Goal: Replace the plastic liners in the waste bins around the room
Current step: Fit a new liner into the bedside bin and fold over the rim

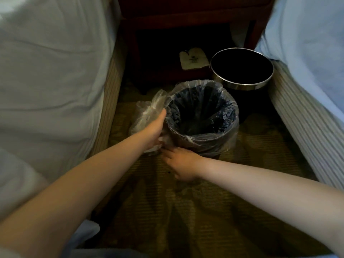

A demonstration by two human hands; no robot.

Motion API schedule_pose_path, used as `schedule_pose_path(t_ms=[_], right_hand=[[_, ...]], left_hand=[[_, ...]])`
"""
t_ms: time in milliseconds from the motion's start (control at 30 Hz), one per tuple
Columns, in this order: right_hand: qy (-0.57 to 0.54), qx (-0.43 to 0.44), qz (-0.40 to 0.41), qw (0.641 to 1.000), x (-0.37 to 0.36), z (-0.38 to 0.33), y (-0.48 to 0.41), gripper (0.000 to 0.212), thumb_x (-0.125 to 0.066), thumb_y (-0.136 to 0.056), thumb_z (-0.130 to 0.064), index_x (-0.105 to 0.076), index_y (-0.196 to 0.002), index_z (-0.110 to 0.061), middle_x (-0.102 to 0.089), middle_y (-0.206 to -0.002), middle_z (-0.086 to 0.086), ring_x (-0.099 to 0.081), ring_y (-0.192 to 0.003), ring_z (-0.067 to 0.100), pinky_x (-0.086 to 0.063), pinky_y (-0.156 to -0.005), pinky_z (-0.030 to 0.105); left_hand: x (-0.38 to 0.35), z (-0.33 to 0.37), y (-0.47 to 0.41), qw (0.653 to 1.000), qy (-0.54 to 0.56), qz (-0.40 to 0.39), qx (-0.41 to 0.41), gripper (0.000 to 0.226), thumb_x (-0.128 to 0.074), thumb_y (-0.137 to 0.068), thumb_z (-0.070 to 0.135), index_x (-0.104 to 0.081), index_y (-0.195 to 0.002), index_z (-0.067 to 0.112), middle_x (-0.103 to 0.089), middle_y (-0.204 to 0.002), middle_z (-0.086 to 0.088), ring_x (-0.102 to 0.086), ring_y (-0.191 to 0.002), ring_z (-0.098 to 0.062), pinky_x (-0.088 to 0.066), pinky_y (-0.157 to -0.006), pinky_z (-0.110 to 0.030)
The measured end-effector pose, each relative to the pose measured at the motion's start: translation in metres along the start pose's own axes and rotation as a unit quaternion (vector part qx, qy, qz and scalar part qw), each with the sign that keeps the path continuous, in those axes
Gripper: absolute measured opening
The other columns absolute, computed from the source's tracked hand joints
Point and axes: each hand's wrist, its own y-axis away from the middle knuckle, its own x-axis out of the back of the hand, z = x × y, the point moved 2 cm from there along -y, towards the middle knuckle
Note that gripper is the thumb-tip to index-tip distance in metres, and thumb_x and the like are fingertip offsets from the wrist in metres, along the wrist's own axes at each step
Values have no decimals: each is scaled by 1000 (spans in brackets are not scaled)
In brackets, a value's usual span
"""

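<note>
Two bins stand on the carpet [204,211]. The centre bin [188,140] wears a clear liner [230,127] over its rim; my left hand [153,131] grips its loose slack, my right hand [180,162] reaches just below, fingers straight, holding nothing. The chrome-rimmed bin [242,71], upper right, looks unlined: halfway, I judge.

clear liner [214,135] folded over upright dark bin [186,140].

Dim, warm view. The bed [52,75] at 9 o'clock and second bed [307,40] at 2 o'clock catch pale light; deep shadow fills the nightstand [186,21] at 12 o'clock. Soft focus, edges bowed
</note>
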Motion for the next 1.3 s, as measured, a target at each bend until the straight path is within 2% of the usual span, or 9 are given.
schedule_pose_path(t_ms=[200, 400, 533, 700, 900, 1000, 1100, 1233, 1300], right_hand=[[-62, -1, -72, 995, -1, 7, 14, 42, -53, -95, -27, -48, -135, -15, -54, -131, 11, -55, -116, 30, -46, -84, 36], [2, 109, 292, 950, 25, 3, 43, 20, -68, -77, -16, -63, -95, -8, -62, -83, 8, -61, -75, 27, -47, -59, 35], [-7, 25, 435, 900, 40, 9, 63, 18, -61, -84, -23, -61, -95, -9, -57, -88, 7, -51, -80, 25, -37, -66, 34], [-39, -86, 392, 915, 16, 49, 96, 36, -48, -93, -39, -60, -111, -10, -63, -102, 5, -58, -92, 25, -45, -80, 39], [56, -104, 310, 943, 19, 102, 117, 43, -40, -92, -49, -61, -78, -15, -61, -72, 0, -60, -72, 24, -49, -75, 37], [102, -84, 269, 954, 23, 125, 124, 41, -45, -90, -51, -62, -81, -15, -62, -75, 1, -63, -79, 25, -48, -94, 43], [90, -89, 278, 952, 21, 130, 125, 48, -40, -92, -56, -64, -84, -16, -65, -79, -1, -63, -85, 22, -42, -105, 44], [-44, -107, 372, 921, 26, 128, 124, 48, -37, -96, -52, -66, -90, -15, -66, -79, 0, -62, -78, 21, -52, -80, 40], [-87, -108, 423, 896, 35, 125, 119, 44, -37, -98, -43, -69, -94, -13, -69, -84, 1, -64, -82, 20, -51, -75, 37]], left_hand=[[4, -4, 5, 998, -40, 31, 25, 85, -19, -86, 78, -31, -148, 22, -34, -152, -4, -33, -138, -28, -26, -110, -49], [26, 14, -1, 938, -123, 251, -207, 39, -35, -100, 43, -57, -115, 15, -52, -125, -10, -50, -116, -25, -39, -92, -35], [9, 24, 5, 808, -348, 247, -405, 10, -48, -95, 21, -54, -91, 13, -47, -100, -4, -46, -92, -16, -38, -79, -28], [-22, 21, 21, 619, -541, 50, -568, 24, -44, -93, 28, -58, -82, 13, -57, -81, -4, -56, -78, -24, -45, -71, -36], [-40, 18, 21, 533, -736, -45, -415, 51, -35, -91, 65, -56, -73, 22, -51, -62, 6, -47, -56, -13, -39, -56, -29], [-42, 24, 20, 491, -796, -34, -353, 45, -43, -91, 61, -56, -77, 21, -50, -64, 7, -51, -63, -15, -46, -59, -30], [-46, 29, 16, 512, -815, -78, -261, 45, -49, -87, 63, -61, -85, 19, -54, -70, 6, -54, -68, -15, -44, -60, -29], [-48, 49, 14, 721, -652, -168, -164, 35, -55, -88, 48, -66, -104, 19, -62, -104, 0, -57, -97, -18, -47, -86, -34], [-54, 60, 11, 761, -597, -123, -221, 28, -53, -92, 35, -66, -110, 19, -62, -115, -2, -55, -107, -20, -45, -95, -35]])
